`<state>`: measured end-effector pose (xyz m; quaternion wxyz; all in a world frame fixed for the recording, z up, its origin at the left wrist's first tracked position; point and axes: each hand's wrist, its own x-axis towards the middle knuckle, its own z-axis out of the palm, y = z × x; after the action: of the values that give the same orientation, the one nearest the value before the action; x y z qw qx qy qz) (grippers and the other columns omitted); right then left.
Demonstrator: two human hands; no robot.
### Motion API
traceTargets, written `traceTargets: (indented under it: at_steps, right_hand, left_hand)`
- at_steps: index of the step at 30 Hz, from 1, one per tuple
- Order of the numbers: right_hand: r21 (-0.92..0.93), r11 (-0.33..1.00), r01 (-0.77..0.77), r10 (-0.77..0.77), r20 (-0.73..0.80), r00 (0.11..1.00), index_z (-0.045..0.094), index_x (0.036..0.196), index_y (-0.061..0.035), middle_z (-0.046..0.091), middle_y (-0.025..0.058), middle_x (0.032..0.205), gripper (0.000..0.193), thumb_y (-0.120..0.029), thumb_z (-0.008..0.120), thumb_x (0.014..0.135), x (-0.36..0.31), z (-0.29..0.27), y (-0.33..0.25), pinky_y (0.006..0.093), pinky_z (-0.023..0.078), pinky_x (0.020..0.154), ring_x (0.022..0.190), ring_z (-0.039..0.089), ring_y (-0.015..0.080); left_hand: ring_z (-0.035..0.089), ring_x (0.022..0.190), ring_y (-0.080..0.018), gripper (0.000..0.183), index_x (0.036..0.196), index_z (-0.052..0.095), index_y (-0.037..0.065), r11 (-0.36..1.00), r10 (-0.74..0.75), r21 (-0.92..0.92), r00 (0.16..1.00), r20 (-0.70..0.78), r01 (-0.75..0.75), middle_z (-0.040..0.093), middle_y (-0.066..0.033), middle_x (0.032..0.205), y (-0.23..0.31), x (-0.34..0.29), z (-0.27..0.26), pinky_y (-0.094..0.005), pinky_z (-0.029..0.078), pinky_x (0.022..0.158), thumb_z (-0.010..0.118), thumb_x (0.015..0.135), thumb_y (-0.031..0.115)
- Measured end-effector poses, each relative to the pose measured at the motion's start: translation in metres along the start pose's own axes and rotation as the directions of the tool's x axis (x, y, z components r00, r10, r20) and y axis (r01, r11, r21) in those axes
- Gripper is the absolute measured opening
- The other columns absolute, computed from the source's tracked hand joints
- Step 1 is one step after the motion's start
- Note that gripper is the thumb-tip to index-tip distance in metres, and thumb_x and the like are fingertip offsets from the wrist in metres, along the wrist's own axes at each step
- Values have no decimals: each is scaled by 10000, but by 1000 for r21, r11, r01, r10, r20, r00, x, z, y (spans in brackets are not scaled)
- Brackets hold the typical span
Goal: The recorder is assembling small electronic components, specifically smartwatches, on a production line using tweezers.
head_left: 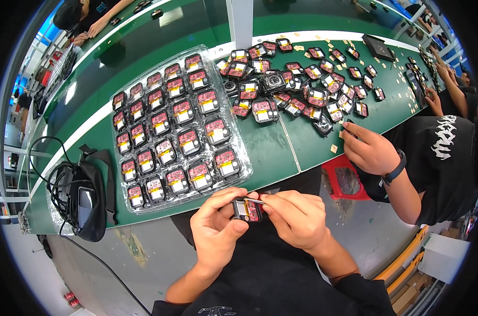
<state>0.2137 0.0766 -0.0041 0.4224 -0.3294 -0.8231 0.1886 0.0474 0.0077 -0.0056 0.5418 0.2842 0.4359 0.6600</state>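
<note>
Left hand gripping a red-boarded unit in front of the near edge of the table, right hand pinching a thin tool over it: this one looks unfinished! Pockets of the tray seem full; beyond its right edge, loose units lie heaped, presumably the share left.

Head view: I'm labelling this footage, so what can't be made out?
All in the head view:
Tool: rear end, hidden by the right hand.
Device: underside, turned away.
Pile: lowest pieces, covered by others.
Co-worker, upper left: cut off by the top edge.
</note>
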Motion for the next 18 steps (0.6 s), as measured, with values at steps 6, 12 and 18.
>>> traceTargets:
  at_steps: [6,12,18]
  right_hand:
    - [-68,997,30,-30,-7,1000,731,981,2,667,58,752,266,-34,808,729,1,3,-3,295,504,484,570,653,181]
    - [-42,996,84,-87,-73,994,728,992,19,673,63,764,301,-11,810,704,4,6,0,294,504,484,577,657,178]
    - [-79,994,80,-88,-109,990,729,998,26,670,73,761,324,-5,811,687,-2,13,-3,291,496,481,567,643,173]
  left_hand:
    - [678,1150,-354,672,1257,624,-61,999,42,23,999,-26,-42,573,-213,1358,2,2,1,-461,580,1007,877,807,368]
    - [654,1205,-312,563,1297,627,-64,1000,26,-4,998,62,-26,552,-186,1411,12,5,-3,-414,562,1010,867,841,163]
    - [639,1217,-293,562,1278,644,-79,998,7,-65,999,-35,-9,564,-186,1407,5,-1,-3,-415,536,1043,869,839,192]
